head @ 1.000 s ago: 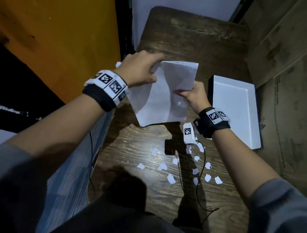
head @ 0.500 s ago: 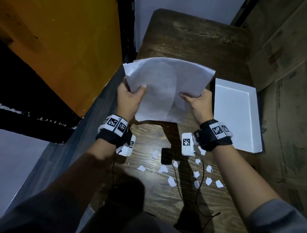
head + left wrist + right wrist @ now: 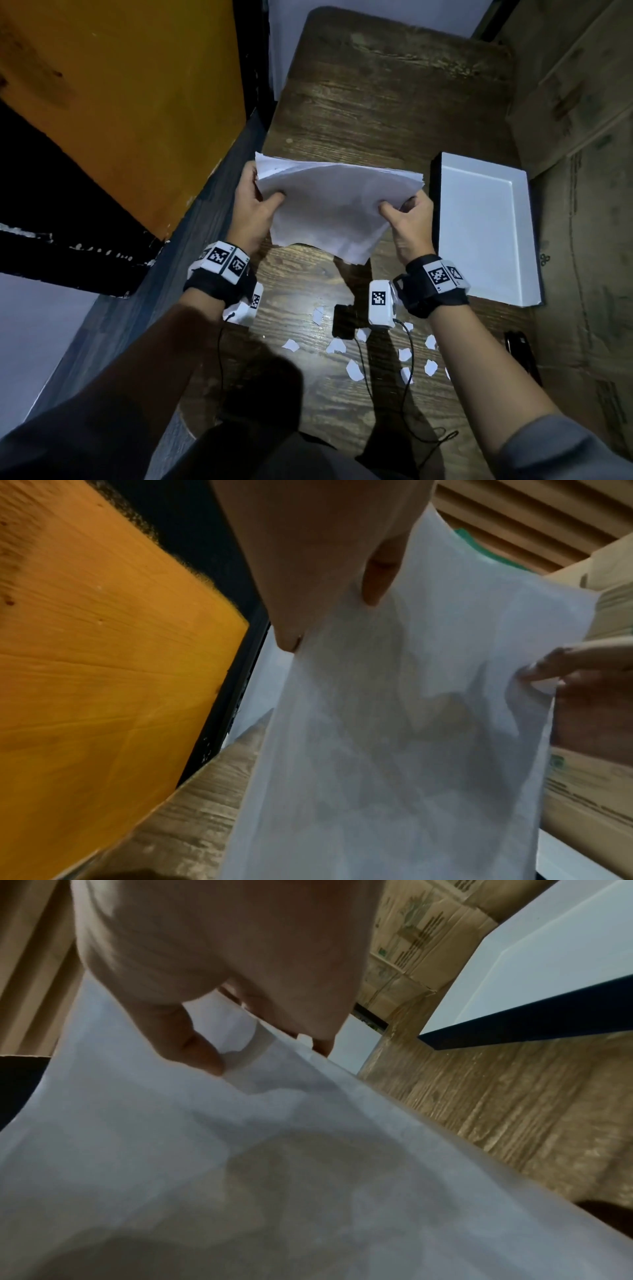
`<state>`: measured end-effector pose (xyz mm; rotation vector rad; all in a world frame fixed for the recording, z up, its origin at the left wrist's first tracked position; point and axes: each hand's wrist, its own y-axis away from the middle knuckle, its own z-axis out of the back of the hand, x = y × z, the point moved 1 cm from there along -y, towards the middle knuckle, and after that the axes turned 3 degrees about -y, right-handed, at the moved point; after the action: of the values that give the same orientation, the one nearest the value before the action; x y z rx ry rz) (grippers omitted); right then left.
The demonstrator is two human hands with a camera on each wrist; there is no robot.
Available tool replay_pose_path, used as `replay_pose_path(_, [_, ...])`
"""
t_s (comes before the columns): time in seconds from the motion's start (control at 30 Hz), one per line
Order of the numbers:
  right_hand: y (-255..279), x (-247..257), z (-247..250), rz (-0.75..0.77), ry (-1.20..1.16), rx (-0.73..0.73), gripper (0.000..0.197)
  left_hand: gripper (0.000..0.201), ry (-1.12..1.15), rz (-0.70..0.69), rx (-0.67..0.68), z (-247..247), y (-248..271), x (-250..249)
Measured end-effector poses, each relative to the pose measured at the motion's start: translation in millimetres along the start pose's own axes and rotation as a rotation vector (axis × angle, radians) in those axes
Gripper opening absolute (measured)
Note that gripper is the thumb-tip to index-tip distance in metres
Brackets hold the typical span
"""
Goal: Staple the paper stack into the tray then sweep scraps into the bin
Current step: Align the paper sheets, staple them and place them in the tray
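Note:
A white paper stack (image 3: 332,205) (image 3: 394,737) (image 3: 240,1150) hangs above the wooden table (image 3: 376,102), bowed in the middle. My left hand (image 3: 255,202) (image 3: 325,561) pinches its left edge, thumb on top. On the opposite edge my right hand (image 3: 407,216) (image 3: 212,988) holds it the same way. The white tray (image 3: 486,233) (image 3: 548,969) lies on the table just right of the stack. Several white paper scraps (image 3: 352,370) lie scattered on the table near me. A dark stapler (image 3: 520,349) lies at the table's right edge.
An orange panel (image 3: 120,102) (image 3: 103,669) stands to the left of the table. Cardboard boxes (image 3: 582,137) (image 3: 411,947) line the right side. A small dark object (image 3: 344,320) sits among the scraps. Cables from my wrist cameras trail over the table near me.
The stack went from a crumpled hold to a two-handed hold by its side edges, then came down and nearer to me. My left hand moved from above the sheets to their left edge.

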<state>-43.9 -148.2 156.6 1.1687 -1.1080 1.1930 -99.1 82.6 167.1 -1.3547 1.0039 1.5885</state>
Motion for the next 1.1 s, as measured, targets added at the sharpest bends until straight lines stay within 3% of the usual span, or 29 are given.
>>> replay_pose_path(0.13, [0, 1, -6, -0.007, 0.006, 0.002, 0.036, 0.047, 0.039, 0.040, -0.019, -5, -2, 2])
replay_pose_path(0.3, [0, 16, 1, 0.055, -0.045, -0.023, 0.038, 0.040, 0.068, -0.047, -0.087, -11, 0, -3])
replay_pose_path(0.5, [13, -12, -2, -0.075, 0.003, 0.023, 0.028, 0.038, 0.080, 0.095, -0.107, -26, 12, 21])
replay_pose_path(0.63, [13, -14, 1, -0.028, -0.039, -0.002, 0.034, 0.044, 0.080, 0.045, -0.173, -27, 12, 24])
replay_pose_path(0.73, [16, -18, 3, -0.053, -0.010, 0.051, 0.039, 0.051, 0.028, 0.048, -0.120, -24, 13, 27])
replay_pose_path(0.83, [15, -15, 7, -0.038, -0.029, 0.049, 0.042, 0.048, -0.028, -0.061, -0.074, -15, 12, 17])
replay_pose_path(0.97, [8, -13, 4, -0.009, -0.043, 0.009, 0.029, 0.045, -0.016, -0.086, -0.072, -16, 2, 9])
replay_pose_path(1.03, [7, -13, -1, -0.013, -0.033, 0.004, 0.025, 0.058, -0.020, -0.063, -0.091, -21, 0, 6])
replay_pose_path(1.1, [7, -9, -2, 0.005, -0.044, -0.012, 0.026, 0.049, -0.023, -0.067, -0.120, -21, -3, 12])
